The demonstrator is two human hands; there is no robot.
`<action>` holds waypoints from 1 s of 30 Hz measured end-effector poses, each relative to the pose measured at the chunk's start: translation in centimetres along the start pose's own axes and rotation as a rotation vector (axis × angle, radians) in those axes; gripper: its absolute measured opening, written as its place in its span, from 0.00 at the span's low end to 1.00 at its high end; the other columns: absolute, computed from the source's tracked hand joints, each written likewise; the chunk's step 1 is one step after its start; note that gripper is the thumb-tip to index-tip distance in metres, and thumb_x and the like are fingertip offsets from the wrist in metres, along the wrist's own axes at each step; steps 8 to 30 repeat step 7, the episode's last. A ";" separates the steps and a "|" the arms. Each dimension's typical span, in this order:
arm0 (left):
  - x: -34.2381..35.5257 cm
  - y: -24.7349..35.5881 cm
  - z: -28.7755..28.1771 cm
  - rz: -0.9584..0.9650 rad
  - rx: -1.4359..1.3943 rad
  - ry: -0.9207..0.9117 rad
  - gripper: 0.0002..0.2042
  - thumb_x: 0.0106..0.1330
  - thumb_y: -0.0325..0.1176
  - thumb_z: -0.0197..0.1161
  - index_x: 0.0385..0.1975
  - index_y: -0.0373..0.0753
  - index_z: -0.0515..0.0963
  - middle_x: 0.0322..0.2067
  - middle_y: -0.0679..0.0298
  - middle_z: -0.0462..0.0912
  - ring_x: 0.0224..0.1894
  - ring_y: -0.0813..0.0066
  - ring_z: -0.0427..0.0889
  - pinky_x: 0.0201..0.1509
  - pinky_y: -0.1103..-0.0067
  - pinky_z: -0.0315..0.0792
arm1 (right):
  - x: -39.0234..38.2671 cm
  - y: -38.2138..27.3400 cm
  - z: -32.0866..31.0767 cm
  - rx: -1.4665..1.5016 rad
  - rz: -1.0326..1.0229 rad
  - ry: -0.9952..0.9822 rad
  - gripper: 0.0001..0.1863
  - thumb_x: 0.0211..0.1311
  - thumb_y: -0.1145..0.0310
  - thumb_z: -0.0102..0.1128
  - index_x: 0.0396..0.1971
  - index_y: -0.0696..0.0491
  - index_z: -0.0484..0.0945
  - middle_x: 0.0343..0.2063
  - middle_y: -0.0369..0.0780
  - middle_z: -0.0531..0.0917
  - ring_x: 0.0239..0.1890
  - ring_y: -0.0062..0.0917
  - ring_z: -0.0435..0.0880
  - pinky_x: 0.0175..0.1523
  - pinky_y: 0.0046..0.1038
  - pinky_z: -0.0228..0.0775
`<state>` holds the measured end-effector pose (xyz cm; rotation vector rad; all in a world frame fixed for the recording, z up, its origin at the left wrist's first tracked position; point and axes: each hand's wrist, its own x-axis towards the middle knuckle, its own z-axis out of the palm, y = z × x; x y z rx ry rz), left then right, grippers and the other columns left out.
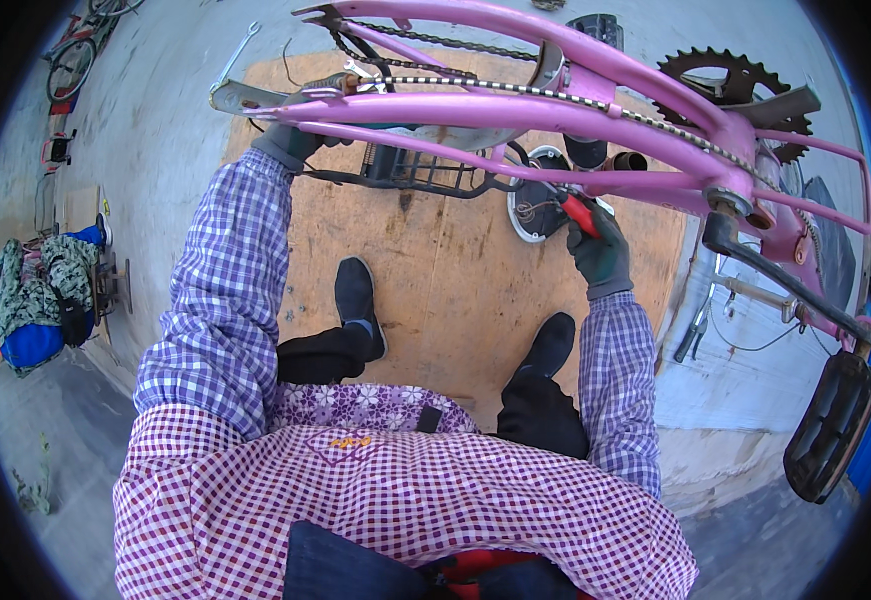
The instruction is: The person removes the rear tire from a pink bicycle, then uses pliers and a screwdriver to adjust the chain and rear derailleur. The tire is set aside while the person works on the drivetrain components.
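A pink bicycle frame (425,112) stretches across the upper part of the head view, with a chain (515,92) running along it. My left hand (293,143), in a dark glove, is closed round the frame's left end, partly hidden by the tubes. My right hand (603,250), gloved too, grips a red-handled tool (580,214) below the middle of the frame. The tool's working end is too small to make out. Close beside it lies a round, white-rimmed part (528,222) with a wire inside. A black rack (425,172) shows behind the lower tube.
A toothed chainring (725,75), crank arm (785,272) and black pedal (833,428) stick out at right. Dark-handled pliers (693,330) lie on the floor there. A wrench (239,50) rests at upper left. Beneath everything is a wooden board (425,290). Bicycles stand far left.
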<state>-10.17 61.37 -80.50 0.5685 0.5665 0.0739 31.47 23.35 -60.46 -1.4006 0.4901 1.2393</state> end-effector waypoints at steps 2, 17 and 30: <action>-0.2 -0.1 0.6 0.011 0.080 0.050 0.30 0.71 0.45 0.68 0.68 0.40 0.67 0.61 0.55 0.77 0.58 0.66 0.81 0.59 0.71 0.82 | -0.1 -0.3 -0.7 -0.022 -0.003 -0.021 0.19 0.72 0.67 0.60 0.58 0.58 0.76 0.52 0.47 0.80 0.41 0.34 0.85 0.39 0.31 0.82; -2.1 -2.0 -0.4 -0.051 0.514 0.174 0.33 0.67 0.41 0.73 0.69 0.41 0.66 0.60 0.56 0.77 0.57 0.66 0.81 0.57 0.70 0.83 | -0.4 -0.1 -4.1 -0.044 -0.001 0.087 0.19 0.72 0.65 0.61 0.58 0.58 0.76 0.50 0.47 0.80 0.40 0.34 0.84 0.38 0.31 0.82; -2.1 -2.0 -0.4 -0.051 0.514 0.174 0.33 0.67 0.41 0.73 0.69 0.41 0.66 0.60 0.56 0.77 0.57 0.66 0.81 0.57 0.70 0.83 | -0.4 -0.1 -4.1 -0.044 -0.001 0.087 0.19 0.72 0.65 0.61 0.58 0.58 0.76 0.50 0.47 0.80 0.40 0.34 0.84 0.38 0.31 0.82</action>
